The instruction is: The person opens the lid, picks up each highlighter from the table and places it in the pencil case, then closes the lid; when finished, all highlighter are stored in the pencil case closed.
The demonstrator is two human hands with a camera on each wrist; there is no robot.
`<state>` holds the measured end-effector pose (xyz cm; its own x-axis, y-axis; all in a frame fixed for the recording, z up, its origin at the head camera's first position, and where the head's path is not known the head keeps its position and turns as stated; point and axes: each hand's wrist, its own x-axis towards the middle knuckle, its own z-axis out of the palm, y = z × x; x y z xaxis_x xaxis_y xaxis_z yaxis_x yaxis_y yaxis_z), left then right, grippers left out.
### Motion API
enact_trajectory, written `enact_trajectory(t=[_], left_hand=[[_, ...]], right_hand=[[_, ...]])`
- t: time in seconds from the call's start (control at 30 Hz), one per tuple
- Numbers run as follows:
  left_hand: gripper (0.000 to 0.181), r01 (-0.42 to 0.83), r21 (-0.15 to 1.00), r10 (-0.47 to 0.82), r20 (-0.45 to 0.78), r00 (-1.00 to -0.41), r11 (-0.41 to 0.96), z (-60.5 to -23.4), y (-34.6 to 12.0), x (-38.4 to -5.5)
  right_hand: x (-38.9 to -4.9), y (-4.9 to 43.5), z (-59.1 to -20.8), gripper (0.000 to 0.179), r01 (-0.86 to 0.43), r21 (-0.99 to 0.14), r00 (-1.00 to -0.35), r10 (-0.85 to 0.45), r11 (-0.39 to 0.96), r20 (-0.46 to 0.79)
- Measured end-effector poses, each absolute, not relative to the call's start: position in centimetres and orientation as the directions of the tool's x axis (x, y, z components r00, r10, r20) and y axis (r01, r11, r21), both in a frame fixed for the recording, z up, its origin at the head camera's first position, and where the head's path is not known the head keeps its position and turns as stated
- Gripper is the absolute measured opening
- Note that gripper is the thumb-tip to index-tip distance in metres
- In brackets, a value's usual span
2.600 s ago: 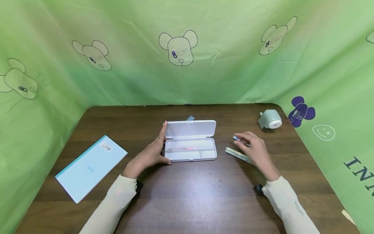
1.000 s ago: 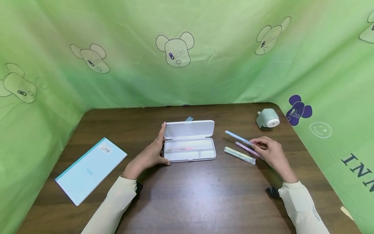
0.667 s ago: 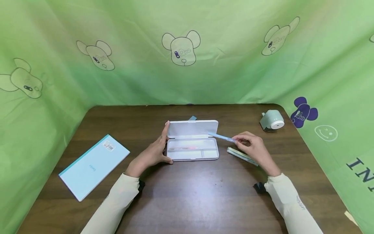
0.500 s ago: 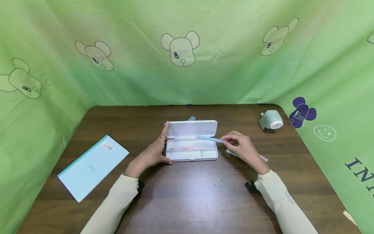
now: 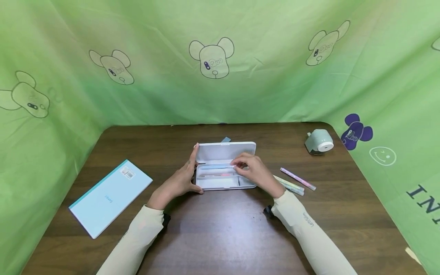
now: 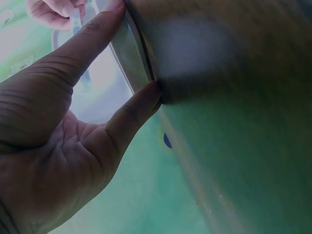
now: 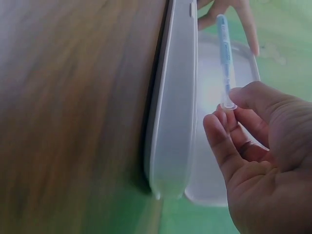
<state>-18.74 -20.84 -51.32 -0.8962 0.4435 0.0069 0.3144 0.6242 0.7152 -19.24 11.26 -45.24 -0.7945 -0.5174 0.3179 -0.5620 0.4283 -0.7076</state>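
Note:
A white pencil case (image 5: 216,184) lies on the brown table with its lid (image 5: 223,152) raised. My left hand (image 5: 177,184) grips its left end, thumb at the front corner and a finger up at the lid. Over the back compartment, my right hand (image 5: 255,172) pinches the end of a light blue pen (image 7: 225,53) between thumb and fingers. In the head view that pen lies along the compartment's length; whether it touches the bottom I cannot tell. A thin reddish pen or pencil (image 5: 217,175) lies inside, near the divider.
Right of the case lie a pink pen (image 5: 298,178) and pale yellow and green pens (image 5: 291,186), partly behind my right forearm. A grey-green pencil sharpener (image 5: 319,141) stands at the back right. A light blue notebook (image 5: 110,198) lies left. A small blue item (image 5: 225,139) shows behind the lid.
My right hand has picked up the light blue pen from the table at right and carried it left into the case. My left hand has stayed on the case.

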Motion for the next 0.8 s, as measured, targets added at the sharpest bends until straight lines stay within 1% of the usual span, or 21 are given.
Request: enact_trajectory(t=[0.03,0.13,0.27,0.33,0.43,0.57,0.67,0.77,0.8], left_hand=[[0.168,0.315,0.718,0.443,0.009,-0.896,0.621,-51.4,-20.8,-18.8],[0.163,0.335,0.705,0.455,0.020,-0.890,0.625,-49.4,-20.2,-17.7],[0.159,0.335,0.702,0.460,0.012,-0.888,0.629,-46.2,-19.5,-16.2],[0.160,0.319,0.711,0.451,0.003,-0.892,0.627,-45.7,-19.3,-16.0],[0.159,0.327,0.698,0.450,0.007,-0.893,0.637,-45.7,-19.3,-16.0],[0.158,0.309,0.687,0.443,-0.020,-0.896,0.657,-45.1,-18.9,-15.7],[0.156,0.265,0.699,0.425,-0.062,-0.903,0.664,-44.0,-18.5,-15.2],[0.158,0.272,0.690,0.421,-0.054,-0.905,0.671,-44.5,-18.6,-15.4],[0.159,0.293,0.687,0.434,-0.036,-0.900,0.665,-45.3,-18.9,-15.8]], right_hand=[[-19.3,11.1,-45.2,0.015,-0.564,-0.704,-0.792,-0.524,0.432,0.313],[-19.3,10.7,-45.3,0.017,-0.584,-0.659,-0.776,-0.564,0.475,0.281],[-19.2,10.6,-44.9,0.033,-0.606,-0.590,-0.765,-0.592,0.533,0.251],[-19.1,10.8,-44.8,0.036,-0.602,-0.585,-0.774,-0.578,0.544,0.258],[-18.9,11.9,-44.8,0.029,-0.593,-0.591,-0.789,-0.542,0.547,0.290],[-18.5,14.4,-45.0,0.020,-0.567,-0.593,-0.819,-0.470,0.572,0.330],[-18.0,16.9,-45.0,0.019,-0.535,-0.577,-0.844,-0.415,0.617,0.339],[-17.0,19.9,-45.2,0.020,-0.508,-0.545,-0.861,-0.377,0.667,0.341],[-16.6,21.0,-45.2,0.022,-0.502,-0.533,-0.864,-0.365,0.681,0.347]])
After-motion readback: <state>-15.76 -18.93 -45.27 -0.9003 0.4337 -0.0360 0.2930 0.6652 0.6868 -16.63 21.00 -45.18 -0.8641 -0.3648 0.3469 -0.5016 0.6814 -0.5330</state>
